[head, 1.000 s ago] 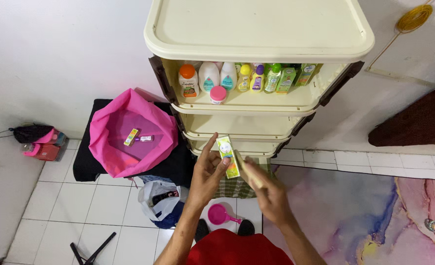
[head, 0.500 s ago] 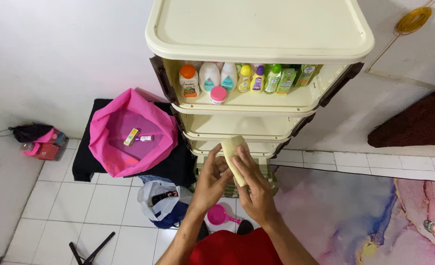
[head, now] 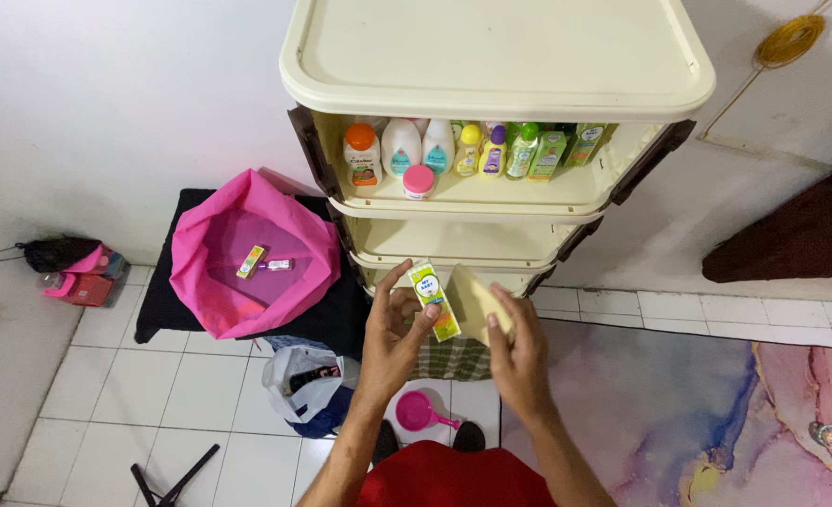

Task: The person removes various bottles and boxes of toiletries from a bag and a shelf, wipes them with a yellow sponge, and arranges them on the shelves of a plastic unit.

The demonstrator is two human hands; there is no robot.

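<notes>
Wiping step, by the look: left hand (head: 392, 329) pinching small yellow-green box (head: 434, 299), right hand (head: 517, 349) closed on beige cloth (head: 473, 299) just beside it.

We see a glossy printed cardboard box (head: 434, 299) in the left hand (head: 392, 338) and a matt cream cloth (head: 477, 300) in the right hand (head: 519, 352). At twelve o'clock stands a smooth cream plastic drawer unit (head: 496, 56); at nine o'clock lies a thin pink plastic bag (head: 247, 253).
</notes>
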